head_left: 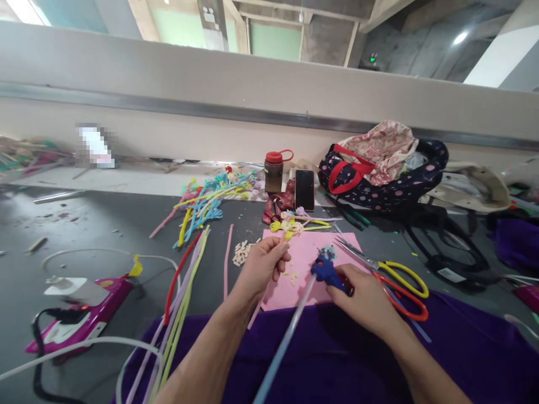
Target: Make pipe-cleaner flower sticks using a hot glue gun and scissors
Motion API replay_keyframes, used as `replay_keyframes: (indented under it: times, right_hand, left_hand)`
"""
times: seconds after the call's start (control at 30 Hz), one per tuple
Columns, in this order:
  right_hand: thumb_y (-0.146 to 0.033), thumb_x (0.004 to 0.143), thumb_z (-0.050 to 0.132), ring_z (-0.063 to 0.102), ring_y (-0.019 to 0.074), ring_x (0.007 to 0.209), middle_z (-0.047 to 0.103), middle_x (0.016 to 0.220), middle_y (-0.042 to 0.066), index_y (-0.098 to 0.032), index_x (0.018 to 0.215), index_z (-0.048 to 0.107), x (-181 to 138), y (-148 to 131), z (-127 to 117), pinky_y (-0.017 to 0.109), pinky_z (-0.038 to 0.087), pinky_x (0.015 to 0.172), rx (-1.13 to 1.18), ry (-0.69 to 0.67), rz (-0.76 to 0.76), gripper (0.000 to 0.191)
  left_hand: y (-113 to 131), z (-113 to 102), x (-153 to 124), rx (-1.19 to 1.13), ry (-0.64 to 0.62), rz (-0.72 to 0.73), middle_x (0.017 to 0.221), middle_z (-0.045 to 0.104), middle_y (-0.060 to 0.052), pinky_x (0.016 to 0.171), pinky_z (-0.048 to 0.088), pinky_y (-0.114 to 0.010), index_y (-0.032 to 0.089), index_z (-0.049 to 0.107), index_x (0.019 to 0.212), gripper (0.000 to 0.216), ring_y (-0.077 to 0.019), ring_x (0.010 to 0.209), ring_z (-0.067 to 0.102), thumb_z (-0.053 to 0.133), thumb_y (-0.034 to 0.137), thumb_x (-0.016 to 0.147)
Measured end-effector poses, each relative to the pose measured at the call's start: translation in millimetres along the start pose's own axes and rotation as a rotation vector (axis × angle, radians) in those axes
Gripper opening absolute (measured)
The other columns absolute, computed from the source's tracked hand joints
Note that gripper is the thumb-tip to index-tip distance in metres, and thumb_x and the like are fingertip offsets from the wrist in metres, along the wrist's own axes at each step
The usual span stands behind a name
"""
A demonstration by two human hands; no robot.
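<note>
My left hand (269,261) pinches a small fuzzy flower (288,234) of yellow and pale pink, and a pink stem (255,315) comes out below the fist. Partly behind that flower lie other fuzzy stems, so its outline is hard to separate. In my right hand (364,297) is a blue hot glue gun (325,271), its nozzle end near a clump of coloured bits. From its back a long translucent glue stick (290,331) slants toward me. Both hands are over a pink sheet (307,292) scattered with small yellow pieces.
Scissors (373,262) with yellow and red handles lie right of the sheet. Left are pipe cleaners (181,314), a pile of pale pegs (242,252) and a magenta power strip (99,308). Behind stand a bottle (273,177), a phone (304,191) and a dotted bag (379,191).
</note>
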State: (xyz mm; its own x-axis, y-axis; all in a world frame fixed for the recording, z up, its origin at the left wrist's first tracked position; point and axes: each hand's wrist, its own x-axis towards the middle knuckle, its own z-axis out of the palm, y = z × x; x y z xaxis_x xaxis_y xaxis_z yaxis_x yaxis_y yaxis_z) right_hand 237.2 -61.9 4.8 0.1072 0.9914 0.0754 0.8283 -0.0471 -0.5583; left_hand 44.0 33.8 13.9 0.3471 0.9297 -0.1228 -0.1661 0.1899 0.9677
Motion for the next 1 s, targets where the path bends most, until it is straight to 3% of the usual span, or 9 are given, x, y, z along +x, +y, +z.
replay_keyframes:
  times: [0.17, 0.33, 0.77, 1.0]
  right_hand:
    - [-0.033, 0.079, 0.052, 0.057, 0.0173, 0.067, 0.063, 0.088, 0.005, -0.016, 0.098, 0.060, 0.0, 16.6, -2.8, 0.028, 0.044, 0.060, 0.816, -0.027, 0.043, 0.027]
    - [-0.033, 0.084, 0.043, 0.056, 0.0161, 0.062, 0.059, 0.104, 0.011, -0.017, 0.116, 0.053, -1.6, 10.0, 0.7, 0.027, 0.044, 0.050, 1.248, -0.055, 0.028, 0.038]
    - [-0.043, 0.088, 0.041, 0.050, 0.0131, 0.054, 0.057, 0.098, 0.010, -0.019, 0.111, 0.057, -11.3, 2.8, 7.5, 0.025, 0.036, 0.045, 1.385, -0.136, 0.006, 0.037]
    - [-0.045, 0.088, 0.039, 0.050, 0.0137, 0.052, 0.060, 0.093, 0.010, -0.019, 0.107, 0.059, -16.1, 0.5, 11.1, 0.027, 0.036, 0.047, 1.200, -0.103, -0.038, 0.038]
  left_hand:
    - [1.3, 2.0, -2.4, -0.007, -0.010, -0.013, 0.043, 0.051, 0.007, 0.028, 0.023, -0.013, 0.016, 0.050, 0.065, 0.024, -0.0014, 0.028, 0.034, 0.059, 0.035, 0.076]
    - [2.8, 3.2, -4.2, -0.009, -0.017, -0.007, 0.045, 0.052, 0.006, 0.027, 0.024, -0.012, 0.016, 0.050, 0.065, 0.024, -0.0017, 0.029, 0.036, 0.059, 0.035, 0.074]
    - [-8.4, 8.1, -3.8, 0.157, 0.011, -0.039, 0.053, 0.055, 0.004, 0.026, 0.029, -0.014, 0.016, 0.051, 0.068, 0.019, -0.0039, 0.031, 0.041, 0.057, 0.033, 0.074]
    - [-11.7, 5.6, -3.1, 0.214, 0.039, -0.023, 0.054, 0.056, 0.004, 0.026, 0.030, -0.015, 0.016, 0.053, 0.068, 0.020, -0.0054, 0.033, 0.045, 0.057, 0.035, 0.073]
